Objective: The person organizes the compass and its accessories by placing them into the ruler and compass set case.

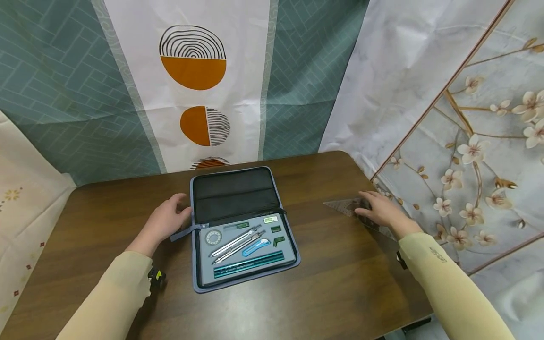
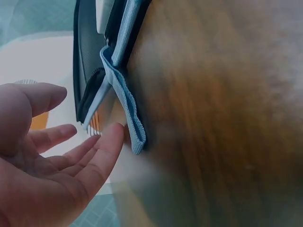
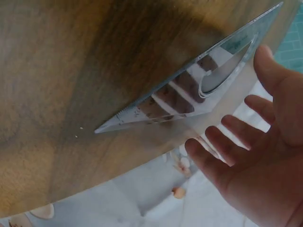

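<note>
An unzipped drawing-set case (image 1: 235,191) lies spread flat on the brown table, its black lid folded back. In its grey tray sit two silver compasses (image 1: 238,244), a blue cutter (image 1: 257,247), teal pencils (image 1: 249,264) and a round white disc (image 1: 213,237). My left hand (image 1: 165,221) is at the case's left edge, fingers loosely bent and holding nothing, close to the blue fabric strap (image 2: 125,101). Over a clear triangular set square (image 3: 165,100) near the table's right edge hovers my right hand (image 1: 381,213). Its fingers are spread, with a gap to the set square.
Patterned cloth (image 1: 238,94) hangs behind the table (image 1: 323,264). A floral cloth (image 1: 467,179) borders its right side, and a cream cloth (image 1: 25,212) its left. Smaller green pieces (image 1: 278,241) and a white eraser (image 1: 270,219) also lie in the tray.
</note>
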`<state>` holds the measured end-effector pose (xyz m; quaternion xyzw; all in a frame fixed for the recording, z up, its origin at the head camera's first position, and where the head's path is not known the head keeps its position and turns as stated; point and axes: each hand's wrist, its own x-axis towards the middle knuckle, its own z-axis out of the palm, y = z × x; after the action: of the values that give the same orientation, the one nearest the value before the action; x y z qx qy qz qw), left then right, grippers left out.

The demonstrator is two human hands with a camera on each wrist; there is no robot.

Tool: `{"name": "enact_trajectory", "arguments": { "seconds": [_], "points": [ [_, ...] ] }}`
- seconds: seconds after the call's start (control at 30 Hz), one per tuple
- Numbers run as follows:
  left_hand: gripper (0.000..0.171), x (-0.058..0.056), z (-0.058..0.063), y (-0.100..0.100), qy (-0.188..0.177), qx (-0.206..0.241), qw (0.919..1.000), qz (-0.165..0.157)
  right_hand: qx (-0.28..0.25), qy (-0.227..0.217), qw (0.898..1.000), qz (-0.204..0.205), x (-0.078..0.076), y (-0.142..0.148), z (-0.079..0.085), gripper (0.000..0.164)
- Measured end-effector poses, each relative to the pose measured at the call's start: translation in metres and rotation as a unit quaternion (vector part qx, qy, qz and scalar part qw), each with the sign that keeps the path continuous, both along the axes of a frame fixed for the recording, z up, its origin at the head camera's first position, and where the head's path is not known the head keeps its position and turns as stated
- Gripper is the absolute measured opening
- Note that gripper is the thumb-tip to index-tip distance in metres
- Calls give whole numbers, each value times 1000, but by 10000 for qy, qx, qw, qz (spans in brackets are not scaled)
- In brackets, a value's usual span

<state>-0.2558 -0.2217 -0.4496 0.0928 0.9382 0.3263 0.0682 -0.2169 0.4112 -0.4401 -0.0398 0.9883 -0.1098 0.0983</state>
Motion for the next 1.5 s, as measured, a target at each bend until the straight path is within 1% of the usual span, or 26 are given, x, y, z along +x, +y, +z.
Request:
{"name": "enact_trajectory", "arguments": {
  "seconds": [0.17,0.33,0.47,0.63,0.73,0.83,0.9,0.97,1.07,1.17,1.27,1.3,1.33,1.43,1.47,1.5],
  "points": [
    [68,-12,-3,1,-218,38,9996,170,161,-16,9995,-255,2,4,-4,75],
    [73,-22,-7,3,-234,147,9991,317,290,-57,9989,-370,2,7,-7,74],
    [84,-30,-11,7,-231,264,9982,481,387,-102,9984,-407,0,8,-9,73],
    [92,-37,-16,14,-227,426,9963,717,351,-54,9982,-482,-1,9,-11,71],
    [94,-38,-17,17,-277,649,9936,885,286,11,9985,-465,-2,8,-11,69],
    [96,-35,-17,13,-350,1025,9895,952,246,-2,9988,-433,-5,7,-10,67],
    [94,-31,-17,9,-357,1301,9867,907,226,-10,9988,-425,-7,8,-10,67],
    [88,-26,-16,6,-307,1505,9847,819,180,-28,9988,-447,-9,9,-9,66],
    [72,-17,-14,4,-116,1590,9847,703,142,-1,9989,-455,-10,9,-6,65],
    [54,-8,-10,3,132,1560,9859,591,171,13,9988,-458,-9,9,-2,63],
    [46,2,-6,4,348,1512,9869,437,238,3,9986,-478,-11,10,-1,61],
    [46,5,-5,5,412,1501,9871,370,274,8,9984,-490,-13,13,-3,60],
    [47,9,-4,5,478,1486,9873,299,357,64,9979,-527,-16,17,-8,53],
    [48,21,-3,5,708,1365,9881,50,433,40,9968,-670,-26,33,-22,30],
    [48,25,-3,4,804,1303,9882,-38,466,42,9963,-722,-30,39,-28,30],
    [46,28,-3,3,906,1223,9883,-122,490,42,9958,-770,-34,46,-34,34]
  ]
}}
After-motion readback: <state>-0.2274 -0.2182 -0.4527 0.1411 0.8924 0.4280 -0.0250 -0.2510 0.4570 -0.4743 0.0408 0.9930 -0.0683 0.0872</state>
